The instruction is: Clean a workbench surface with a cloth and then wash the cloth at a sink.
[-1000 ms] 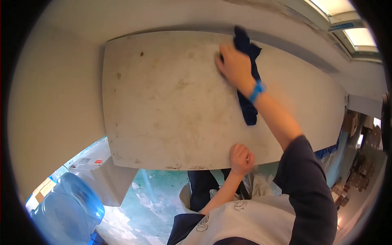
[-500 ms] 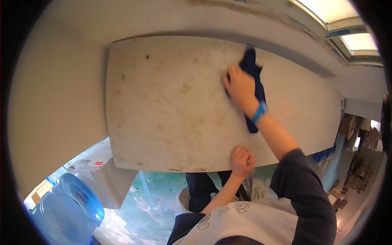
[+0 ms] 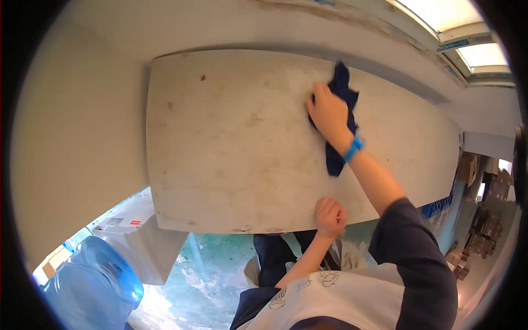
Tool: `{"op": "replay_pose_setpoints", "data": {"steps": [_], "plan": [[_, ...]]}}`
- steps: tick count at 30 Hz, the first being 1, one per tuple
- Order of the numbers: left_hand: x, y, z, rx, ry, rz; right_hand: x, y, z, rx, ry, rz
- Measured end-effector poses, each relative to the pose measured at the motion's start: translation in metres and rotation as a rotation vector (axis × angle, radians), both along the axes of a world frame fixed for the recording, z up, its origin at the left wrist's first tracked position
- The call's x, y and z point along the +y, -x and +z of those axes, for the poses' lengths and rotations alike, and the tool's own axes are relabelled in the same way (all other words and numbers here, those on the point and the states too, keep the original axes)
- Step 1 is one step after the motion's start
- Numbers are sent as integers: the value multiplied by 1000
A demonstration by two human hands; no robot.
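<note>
My right hand [image 3: 330,113] presses a dark blue cloth [image 3: 343,87] flat against a pale, stained stone slab [image 3: 231,143]. It is on the slab's right part, near the back edge. One end of the cloth sticks out past my fingers. The other end [image 3: 334,163] trails under my wrist, which wears a blue band [image 3: 355,147]. My left hand [image 3: 330,216] is curled over the slab's front edge, just below the right arm. Brown spots and smears mark the slab's left and middle.
A pale wall borders the slab at the left and behind. A blue water jug [image 3: 93,286] and a white box [image 3: 143,242] stand on the floor at lower left. A window [image 3: 467,33] is at upper right, with cardboard boxes [image 3: 489,187] at far right.
My right hand has slid the cloth a little to the right and toward me across the slab. The left hand keeps its hold on the front edge.
</note>
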State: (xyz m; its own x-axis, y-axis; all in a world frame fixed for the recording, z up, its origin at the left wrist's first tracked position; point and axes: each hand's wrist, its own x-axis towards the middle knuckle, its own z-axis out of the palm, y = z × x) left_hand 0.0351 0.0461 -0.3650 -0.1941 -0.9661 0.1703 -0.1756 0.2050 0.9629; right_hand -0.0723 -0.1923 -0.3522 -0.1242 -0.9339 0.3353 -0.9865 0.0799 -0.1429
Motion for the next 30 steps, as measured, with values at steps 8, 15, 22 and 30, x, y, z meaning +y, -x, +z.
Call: {"op": "replay_pose_setpoints", "data": {"steps": [8, 15, 22, 30], "plan": [[-11, 17, 15, 129, 60, 47, -107, 46, 2, 85, 168, -108], [-9, -3, 7, 86, 32, -2, 16, 11, 47, 40, -85, 243], [-4, 9, 6, 90, 46, -19, 33, 40, 13, -79, 68, 85], [-6, 8, 2, 128, 60, 62, 184, 13, 12, -184, -169, 324]]}}
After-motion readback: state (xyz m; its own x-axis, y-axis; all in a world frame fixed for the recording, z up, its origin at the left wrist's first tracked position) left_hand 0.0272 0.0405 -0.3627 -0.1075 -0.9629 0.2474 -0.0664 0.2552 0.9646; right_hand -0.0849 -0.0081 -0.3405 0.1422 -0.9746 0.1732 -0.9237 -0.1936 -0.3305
